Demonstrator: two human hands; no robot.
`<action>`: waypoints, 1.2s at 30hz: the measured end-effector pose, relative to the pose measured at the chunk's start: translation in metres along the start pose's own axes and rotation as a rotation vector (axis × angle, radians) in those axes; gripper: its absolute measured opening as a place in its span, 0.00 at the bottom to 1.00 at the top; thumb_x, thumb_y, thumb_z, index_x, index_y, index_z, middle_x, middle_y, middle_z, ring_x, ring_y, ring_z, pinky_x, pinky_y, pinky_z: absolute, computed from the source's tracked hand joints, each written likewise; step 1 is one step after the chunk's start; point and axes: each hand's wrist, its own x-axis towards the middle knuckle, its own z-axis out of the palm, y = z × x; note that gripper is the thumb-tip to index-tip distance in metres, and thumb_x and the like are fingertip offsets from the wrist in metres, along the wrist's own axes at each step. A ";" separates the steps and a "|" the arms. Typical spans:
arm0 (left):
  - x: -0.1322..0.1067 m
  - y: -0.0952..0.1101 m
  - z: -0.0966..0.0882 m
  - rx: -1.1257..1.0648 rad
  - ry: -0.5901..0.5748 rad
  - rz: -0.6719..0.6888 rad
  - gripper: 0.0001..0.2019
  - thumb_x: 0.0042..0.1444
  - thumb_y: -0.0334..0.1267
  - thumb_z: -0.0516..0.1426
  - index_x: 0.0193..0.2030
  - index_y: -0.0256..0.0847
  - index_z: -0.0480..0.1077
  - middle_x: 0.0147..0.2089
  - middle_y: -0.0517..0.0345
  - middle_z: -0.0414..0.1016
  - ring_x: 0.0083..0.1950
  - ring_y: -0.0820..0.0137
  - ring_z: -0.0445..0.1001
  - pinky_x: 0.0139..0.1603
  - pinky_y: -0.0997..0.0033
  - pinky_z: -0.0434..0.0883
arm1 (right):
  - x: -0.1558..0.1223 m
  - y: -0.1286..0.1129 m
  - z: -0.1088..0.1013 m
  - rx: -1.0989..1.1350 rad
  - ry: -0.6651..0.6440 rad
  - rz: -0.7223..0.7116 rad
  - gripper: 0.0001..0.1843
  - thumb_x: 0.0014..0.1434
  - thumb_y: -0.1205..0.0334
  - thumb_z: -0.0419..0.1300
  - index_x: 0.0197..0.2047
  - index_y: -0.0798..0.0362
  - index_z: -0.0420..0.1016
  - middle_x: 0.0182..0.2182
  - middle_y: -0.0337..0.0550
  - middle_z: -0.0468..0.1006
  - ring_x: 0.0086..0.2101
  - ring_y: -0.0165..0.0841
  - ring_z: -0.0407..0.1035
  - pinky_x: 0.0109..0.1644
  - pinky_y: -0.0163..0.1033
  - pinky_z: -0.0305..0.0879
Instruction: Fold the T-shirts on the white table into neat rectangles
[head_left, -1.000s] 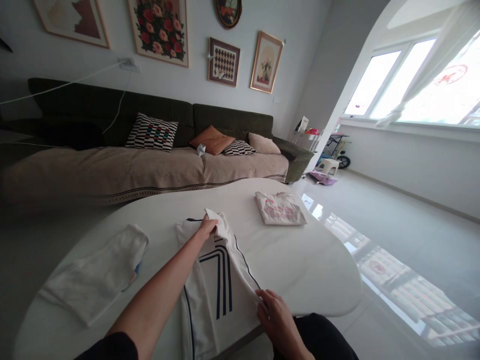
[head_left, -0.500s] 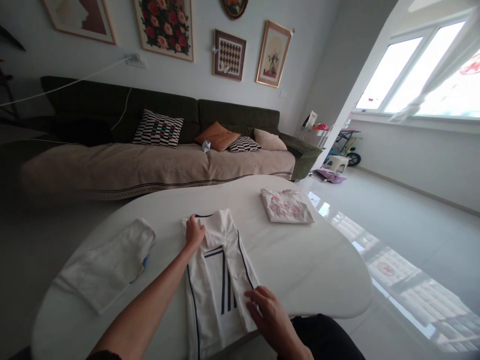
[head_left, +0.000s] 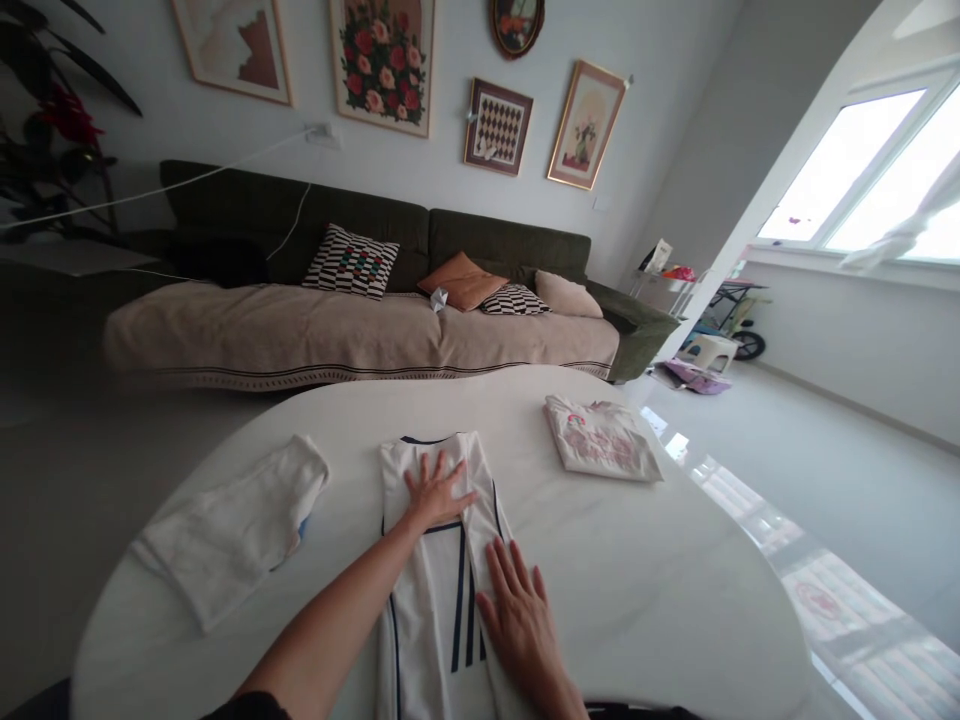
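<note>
A white jersey (head_left: 433,590) with dark blue stripes and piping lies folded lengthwise into a narrow strip on the white oval table (head_left: 660,580). My left hand (head_left: 437,491) rests flat on its upper part, fingers spread. Lower down and to the right, my right hand (head_left: 516,612) presses flat on the folded-over side, fingers stretched out. Neither hand holds anything.
A folded white garment (head_left: 236,525) lies on the table's left part. A folded white shirt with a pink print (head_left: 602,440) lies at the far right. Behind the table stands a dark green sofa (head_left: 360,290) with several cushions. Glossy floor (head_left: 840,470) stretches to the right.
The jersey's right side, held up a second ago, now lies folded over the middle. Both hands have let go and lie flat on it. The view has shifted.
</note>
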 end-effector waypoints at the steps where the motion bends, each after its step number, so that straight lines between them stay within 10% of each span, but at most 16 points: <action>1: 0.006 -0.001 -0.003 -0.005 -0.018 -0.018 0.37 0.45 0.68 0.44 0.62 0.60 0.47 0.68 0.59 0.36 0.65 0.45 0.26 0.55 0.32 0.33 | 0.000 0.000 -0.001 0.003 -0.006 0.005 0.29 0.62 0.47 0.37 0.64 0.45 0.38 0.62 0.39 0.48 0.61 0.38 0.40 0.60 0.54 0.45; 12: 0.055 -0.001 0.008 -0.009 0.232 -0.193 0.31 0.52 0.59 0.44 0.61 0.50 0.53 0.66 0.50 0.45 0.65 0.41 0.30 0.54 0.29 0.32 | 0.007 0.000 -0.005 0.076 -0.008 -0.002 0.29 0.62 0.47 0.39 0.64 0.40 0.36 0.62 0.33 0.45 0.61 0.39 0.39 0.59 0.57 0.47; 21: 0.051 -0.002 -0.001 -0.027 0.241 -0.065 0.27 0.55 0.54 0.46 0.61 0.53 0.52 0.66 0.50 0.45 0.65 0.46 0.38 0.54 0.30 0.34 | 0.008 0.000 -0.002 0.059 0.012 -0.017 0.30 0.61 0.50 0.41 0.64 0.41 0.36 0.62 0.34 0.45 0.61 0.41 0.39 0.58 0.59 0.48; 36: -0.111 0.026 0.018 0.058 0.303 0.067 0.26 0.56 0.49 0.45 0.61 0.48 0.54 0.67 0.51 0.44 0.66 0.50 0.37 0.58 0.37 0.42 | 0.006 -0.003 0.000 -0.006 0.016 -0.017 0.29 0.61 0.51 0.42 0.64 0.47 0.44 0.62 0.39 0.49 0.61 0.38 0.38 0.59 0.57 0.45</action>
